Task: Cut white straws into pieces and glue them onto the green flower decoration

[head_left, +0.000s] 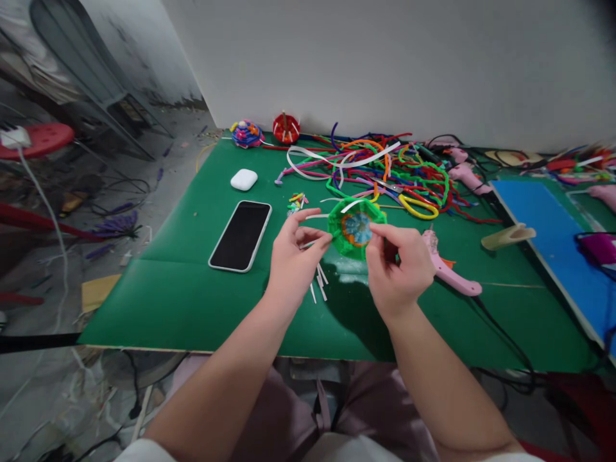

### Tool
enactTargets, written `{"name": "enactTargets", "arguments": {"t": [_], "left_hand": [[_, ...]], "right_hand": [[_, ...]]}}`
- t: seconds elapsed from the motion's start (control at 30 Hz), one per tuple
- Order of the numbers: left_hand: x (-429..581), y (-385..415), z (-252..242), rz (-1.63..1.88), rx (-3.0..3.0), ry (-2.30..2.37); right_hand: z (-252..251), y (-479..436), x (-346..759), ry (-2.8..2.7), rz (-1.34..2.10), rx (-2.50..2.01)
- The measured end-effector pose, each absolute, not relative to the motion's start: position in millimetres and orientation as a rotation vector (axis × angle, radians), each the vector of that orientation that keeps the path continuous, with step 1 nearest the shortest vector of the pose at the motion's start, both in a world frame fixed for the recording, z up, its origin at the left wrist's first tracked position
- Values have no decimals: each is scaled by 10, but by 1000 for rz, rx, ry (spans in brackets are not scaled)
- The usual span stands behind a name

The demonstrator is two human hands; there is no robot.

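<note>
Green woven disc [355,229], blue-orange centre, both hands gripping.

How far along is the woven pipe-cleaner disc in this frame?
Done: the disc has a blue centre, orange ring and green outer band. In hand: the left hand and right hand pinch its opposite edges above the table. Left: seemingly trimming or finishing, since white strips stick out; the pipe-cleaner pile and glue gun lie nearby.

A green table [192,289] carries a dark phone [240,235], a white earbud case [244,179] just behind it, tangled pipe cleaners [385,170] at the back, a pink glue gun [450,269] and short white strips [319,282].
</note>
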State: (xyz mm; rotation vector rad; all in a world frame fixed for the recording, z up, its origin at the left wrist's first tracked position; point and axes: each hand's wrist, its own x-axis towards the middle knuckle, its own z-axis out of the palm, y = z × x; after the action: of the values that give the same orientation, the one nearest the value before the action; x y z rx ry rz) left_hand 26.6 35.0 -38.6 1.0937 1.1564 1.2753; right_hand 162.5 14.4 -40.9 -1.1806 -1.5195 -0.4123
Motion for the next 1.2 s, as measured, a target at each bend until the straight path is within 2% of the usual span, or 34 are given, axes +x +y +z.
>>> {"name": "enactTargets", "arguments": {"t": [0.3, 0.47, 0.57, 0.67, 0.8, 0.93, 1.2], "left_hand": [[247, 378, -426, 1239, 927, 1115], [205, 358, -347, 1183, 1045, 1132], [49, 386, -188, 1109, 1106, 1158], [-178, 449, -58, 1140, 1086, 1097], [-357, 503, -77, 1208, 1161, 1071], [-338, 489, -172, 939, 1334, 928], [-279, 499, -200, 886, 1472, 1032]], "right_hand": [[-416, 157, 1617, -1550, -383, -1110], [-410, 142, 1609, -1510, -321, -1156], [-402, 154, 1613, -1384, -108, -1243], [-394, 189, 1636, -1290, 266, -1272], [-388, 225, 1662, -1285, 646, -1225], [-390, 223, 1646, -1309, 790, -1186], [-388, 192, 1611, -1414, 851, -1171]]}}
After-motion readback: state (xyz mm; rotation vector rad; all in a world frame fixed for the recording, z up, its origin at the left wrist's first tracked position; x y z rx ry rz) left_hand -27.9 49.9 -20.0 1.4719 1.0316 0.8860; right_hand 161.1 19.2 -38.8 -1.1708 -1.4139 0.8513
